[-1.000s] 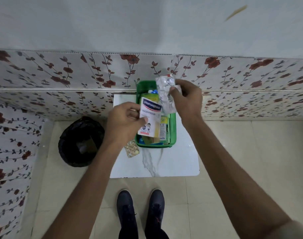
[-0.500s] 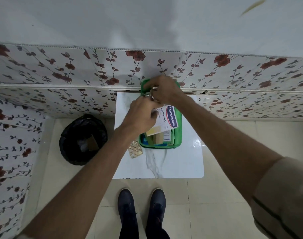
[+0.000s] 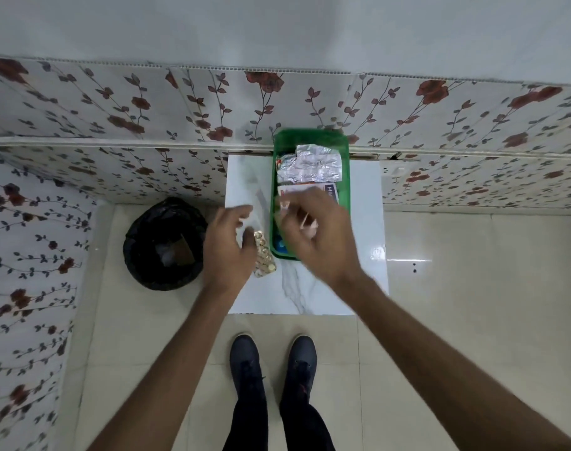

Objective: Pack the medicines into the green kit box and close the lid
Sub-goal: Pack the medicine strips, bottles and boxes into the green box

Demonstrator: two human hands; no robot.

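Nearest to us stand our two dark shoes [image 3: 272,369] on the beige tiled floor [image 3: 456,320], short of the white marble-patterned desk [image 3: 365,229]. On that desk sits one green plastic kit box [image 3: 345,190], rectangular, lid off or open, its far end against the flowered wall panel [image 3: 114,105].

Just left of the box, one foil blister strip of yellow-orange pills [image 3: 264,255] lies flat on the desk. Our left hand [image 3: 227,249] hovers over the strip's left edge, fingers loosely curled and spread; whether it touches the strip we cannot tell. Our right hand [image 3: 316,232] is above the near half of the box, fingers parted and blurred, holding nothing we can make out.

Inside the box, beyond our right hand, one white plaster packet [image 3: 313,190] shows partly, and beyond it one crumpled silver foil strip [image 3: 310,166]. Left of the desk, on the floor, stands one black-lined waste bin [image 3: 165,244].
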